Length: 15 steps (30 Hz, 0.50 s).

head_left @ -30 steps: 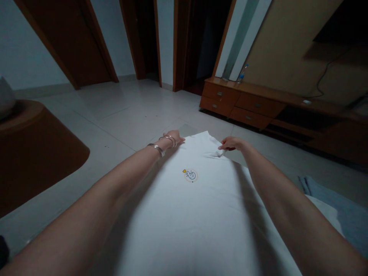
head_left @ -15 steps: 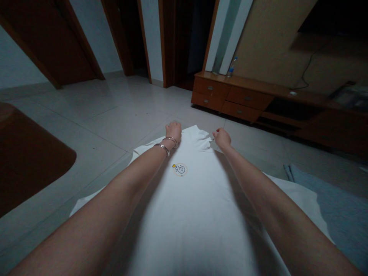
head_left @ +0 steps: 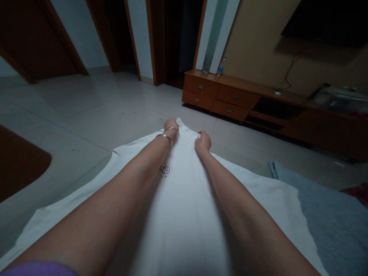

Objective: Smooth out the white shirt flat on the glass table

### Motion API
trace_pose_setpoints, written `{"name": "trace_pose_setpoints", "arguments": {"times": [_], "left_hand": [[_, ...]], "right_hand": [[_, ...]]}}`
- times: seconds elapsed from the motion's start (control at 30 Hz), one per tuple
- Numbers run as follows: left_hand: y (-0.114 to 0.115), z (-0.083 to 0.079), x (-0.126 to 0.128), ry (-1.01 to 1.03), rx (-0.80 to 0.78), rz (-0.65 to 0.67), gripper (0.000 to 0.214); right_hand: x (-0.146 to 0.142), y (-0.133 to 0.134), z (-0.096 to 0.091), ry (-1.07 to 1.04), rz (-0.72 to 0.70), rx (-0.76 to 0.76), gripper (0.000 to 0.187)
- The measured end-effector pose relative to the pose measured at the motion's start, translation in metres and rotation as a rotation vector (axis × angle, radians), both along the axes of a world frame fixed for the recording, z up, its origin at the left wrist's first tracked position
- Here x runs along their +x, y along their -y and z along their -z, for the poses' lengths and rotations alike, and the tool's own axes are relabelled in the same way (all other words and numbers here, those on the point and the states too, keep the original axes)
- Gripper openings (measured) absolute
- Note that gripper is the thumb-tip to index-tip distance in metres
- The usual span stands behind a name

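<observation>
A white T-shirt (head_left: 186,199) lies spread out in front of me, with a small round print of a hand (head_left: 165,170) on it. At its far edge my left hand (head_left: 171,125), with silver bangles (head_left: 168,135) at the wrist, is closed on the cloth. A little nearer and to the right, my right hand (head_left: 203,142) pinches the same far edge. Between the hands the cloth is stretched fairly smooth. My forearms cover parts of the shirt on both sides.
Folded grey-blue cloth (head_left: 324,207) lies to the right of the shirt. A brown rounded piece of furniture (head_left: 23,165) stands at the left. Beyond the tiled floor (head_left: 94,115) are a low wooden cabinet (head_left: 227,97) with a bottle (head_left: 220,67) on it and a wall-mounted television (head_left: 324,23).
My right hand has come to the far edge and closed on it; the bunched cloth there is now straighter. The shirt's sides lie wider. My view has turned slightly right.
</observation>
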<state>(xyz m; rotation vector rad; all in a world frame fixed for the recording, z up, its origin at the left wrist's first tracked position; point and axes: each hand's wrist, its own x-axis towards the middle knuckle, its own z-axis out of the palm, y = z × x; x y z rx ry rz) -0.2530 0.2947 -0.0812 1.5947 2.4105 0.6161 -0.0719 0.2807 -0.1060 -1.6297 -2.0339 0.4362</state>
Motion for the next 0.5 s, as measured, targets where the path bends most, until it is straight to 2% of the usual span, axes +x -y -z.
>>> {"name": "trace_pose_setpoints", "arguments": {"times": [0.1, 0.17, 0.23, 0.3, 0.4, 0.5], "left_hand": [[0.006, 0.002, 0.007, -0.001, 0.061, -0.063, 0.029], [0.018, -0.001, 0.013, 0.035, 0.168, -0.032, 0.042], [0.041, -0.008, 0.021, 0.041, 0.262, 0.040, 0.060], [0.078, -0.014, 0.027, -0.033, 0.259, 0.143, 0.065], [0.147, -0.016, 0.024, -0.209, 0.102, 0.286, 0.056], [0.205, -0.008, -0.001, -0.304, -0.095, 0.294, 0.057]], "right_hand": [[-0.001, 0.007, -0.005, -0.044, 0.035, 0.021, 0.038], [0.001, 0.018, -0.016, -0.063, 0.060, 0.023, 0.037], [0.006, 0.040, -0.028, -0.036, 0.045, 0.085, 0.036], [0.015, 0.070, -0.035, 0.049, -0.094, 0.204, 0.038], [0.032, 0.117, -0.026, 0.200, -0.336, 0.314, 0.036], [0.045, 0.144, -0.006, 0.283, -0.366, 0.276, 0.037]]}}
